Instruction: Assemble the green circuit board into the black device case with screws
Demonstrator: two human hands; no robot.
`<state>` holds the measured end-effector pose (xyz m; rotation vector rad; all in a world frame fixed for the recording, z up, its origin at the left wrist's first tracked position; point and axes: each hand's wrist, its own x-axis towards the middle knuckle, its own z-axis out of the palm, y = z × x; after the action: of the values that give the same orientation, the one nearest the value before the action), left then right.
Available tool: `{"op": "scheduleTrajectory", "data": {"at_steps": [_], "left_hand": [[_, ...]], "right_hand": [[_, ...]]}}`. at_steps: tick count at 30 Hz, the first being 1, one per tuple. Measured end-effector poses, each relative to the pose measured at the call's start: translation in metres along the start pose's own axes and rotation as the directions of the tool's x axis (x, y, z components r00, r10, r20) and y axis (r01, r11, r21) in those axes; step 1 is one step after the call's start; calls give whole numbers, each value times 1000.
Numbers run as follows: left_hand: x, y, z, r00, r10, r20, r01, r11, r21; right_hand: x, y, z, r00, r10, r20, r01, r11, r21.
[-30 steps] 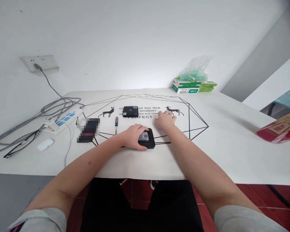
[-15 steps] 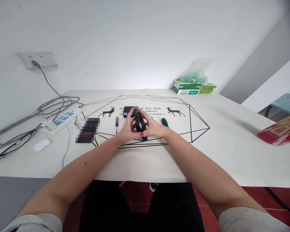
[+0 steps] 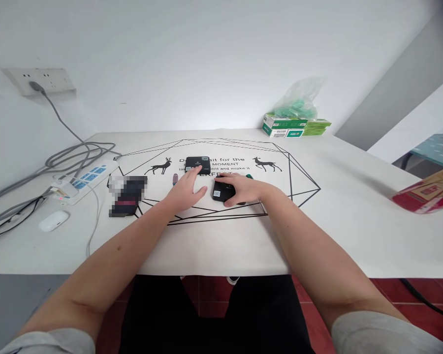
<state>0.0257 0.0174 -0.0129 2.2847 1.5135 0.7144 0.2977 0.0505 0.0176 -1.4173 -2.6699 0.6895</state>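
Fingers and thumb of my right hand (image 3: 239, 189) are around a black box-like device (image 3: 221, 189) with a small white label, low over the white mat or on it. My left hand (image 3: 186, 191) is open, thumb spread, its fingertips at the near edge of a second black device (image 3: 198, 163). Beside the left fingers shows the handle of a screwdriver (image 3: 175, 179). A bit of a green handle (image 3: 249, 176) peeks out behind my right hand; the rest is hidden.
At the left are a power strip (image 3: 92, 183), grey cables, a white mouse-like object (image 3: 53, 221) and a pixelated dark object (image 3: 128, 196). Green and white boxes (image 3: 285, 126) with a plastic bag (image 3: 299, 101) stand at the back. A red and yellow package (image 3: 428, 191) lies right.
My hands have moved apart. The left let go of the black device that both held upright; the right has moved it slightly right and laid it flatter. The view shifted slightly.
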Motion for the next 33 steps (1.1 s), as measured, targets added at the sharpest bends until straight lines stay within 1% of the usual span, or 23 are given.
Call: {"op": "scheduleTrajectory", "data": {"at_steps": [2,4,6,8,11,14,19,25,29,33], "left_hand": [[3,-2,2,999,-42,-34,45,993,107],[5,-6,5,997,-66,-47,75,974,214],[7,-8,7,989,-131,-64,144,936,320],[7,-9,8,974,-213,-71,224,893,391],[6,-9,8,946,-324,-27,307,863,402],[6,-11,6,924,-380,41,337,861,380],[11,-18,1,913,-391,115,321,863,389],[14,-24,-3,913,-390,118,319,864,388],[15,-26,-1,932,-357,64,307,871,382],[19,-29,2,956,-291,-48,288,884,368]], "right_hand": [[1,7,-3,1000,-16,-20,16,1000,-13],[2,14,-3,998,-26,-56,23,998,-64],[4,20,-2,995,6,-95,-18,992,-127],[7,23,2,988,74,-132,-96,981,-169],[17,20,12,973,150,-178,-185,962,-202],[30,13,21,957,181,-226,-235,942,-240],[50,9,26,952,188,-240,-250,931,-265],[64,17,28,955,181,-233,-240,935,-259],[72,20,27,953,169,-253,-230,943,-239],[85,15,16,939,154,-306,-221,955,-196]]}}
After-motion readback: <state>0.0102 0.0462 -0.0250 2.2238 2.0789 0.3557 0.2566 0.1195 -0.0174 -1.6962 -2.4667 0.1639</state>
